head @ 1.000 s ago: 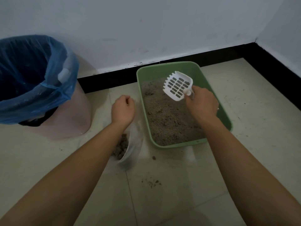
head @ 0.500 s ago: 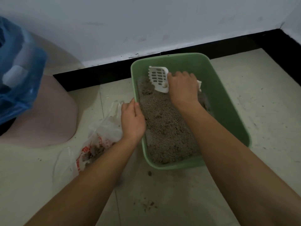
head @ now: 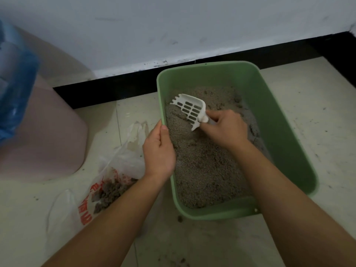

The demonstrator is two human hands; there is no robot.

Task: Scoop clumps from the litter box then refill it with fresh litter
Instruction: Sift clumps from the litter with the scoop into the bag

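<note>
The scooping stage is under way, and the refill has not begun, as far as I can judge.

The right hand (head: 225, 130) is over the middle of the box (head: 275, 122). Its fingers (head: 217, 118) are curled tight round the handle of the white scoop (head: 189, 110). The scoop's slotted blade points toward the box's far left corner, its toothed edge at the litter (head: 204, 170) surface. I cannot tell whether it carries any clump.

The left hand (head: 159, 151) grips the box's left rim, thumb laid along the inner edge and the other fingers down the outside, seemingly to steady the box.

The grey litter is uneven, heaped on the left and raked lower toward the far right, which suggests several passes. It covers the floor of the box.

Just left of the box a thin plastic bag (head: 123, 166) lies open on the tiled floor, with dark clumps (head: 109, 191) inside it, so part of the scooping is done. A few crumbs (head: 180, 218) lie just in front of the box.

Farther left of the box stands a pink bin (head: 44, 132) with a blue liner (head: 15, 83).

No fresh litter is in view. What is left is to finish sifting, clear the bag away and top up.
</note>
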